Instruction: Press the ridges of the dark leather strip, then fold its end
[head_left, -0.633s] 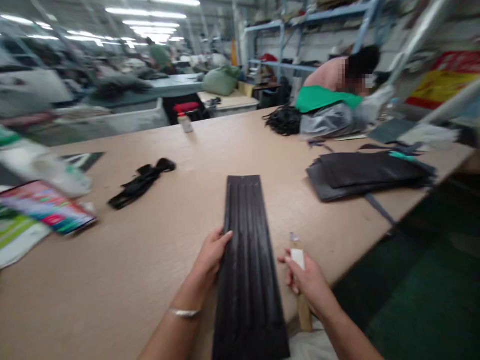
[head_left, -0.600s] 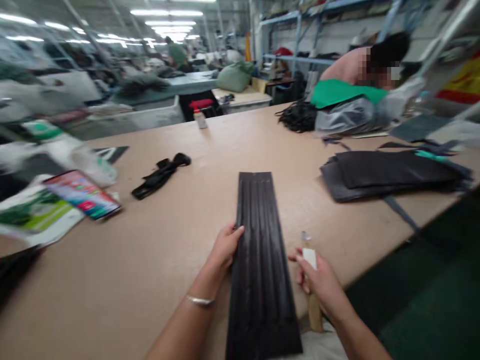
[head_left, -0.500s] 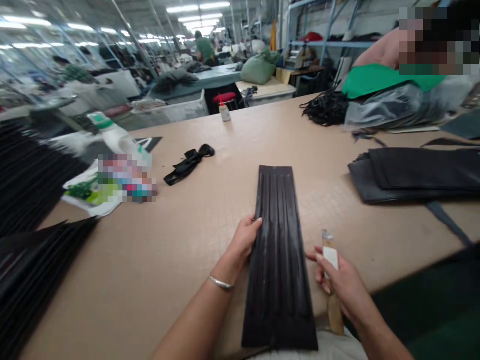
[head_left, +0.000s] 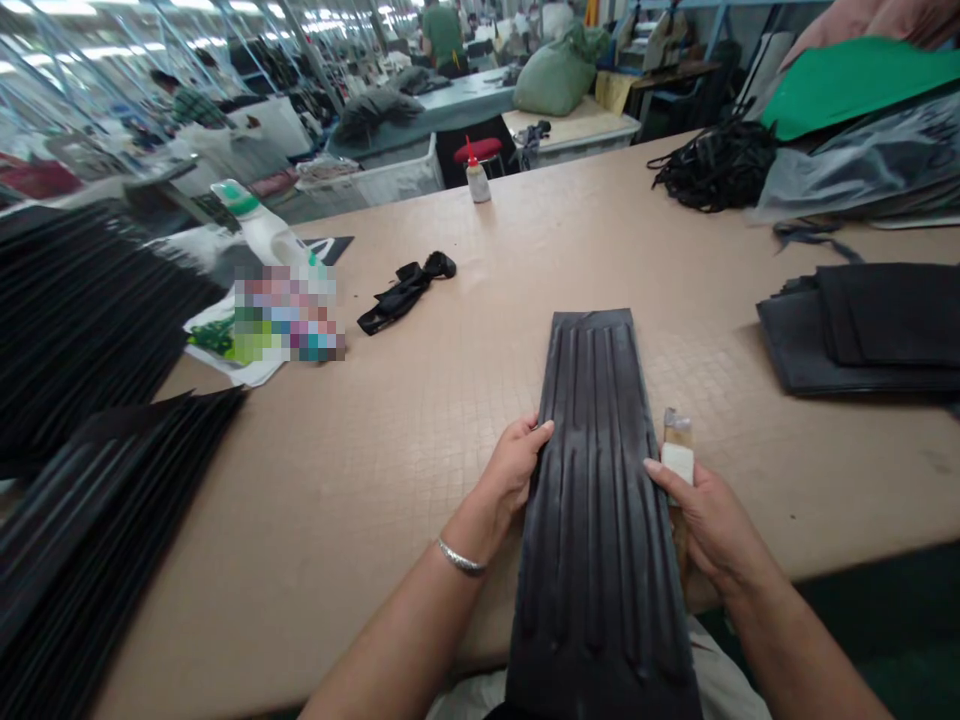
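The right hand (head_left: 712, 530) has moved in against the ribbed black strip (head_left: 600, 450), still closed round a small wooden tool (head_left: 677, 428) (white band (head_left: 678, 462) showing). The left hand (head_left: 510, 475) grips the strip's other edge.

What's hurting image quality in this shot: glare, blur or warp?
Head view: the ceiling lights blow out along the top edge; the black ribbed panel shows a pale sheen along its ridges; the dark pleated stack at lower left is smeared by blur; a pixel mosaic hides one item; wide-angle warp tilts the blue shelving uprights.
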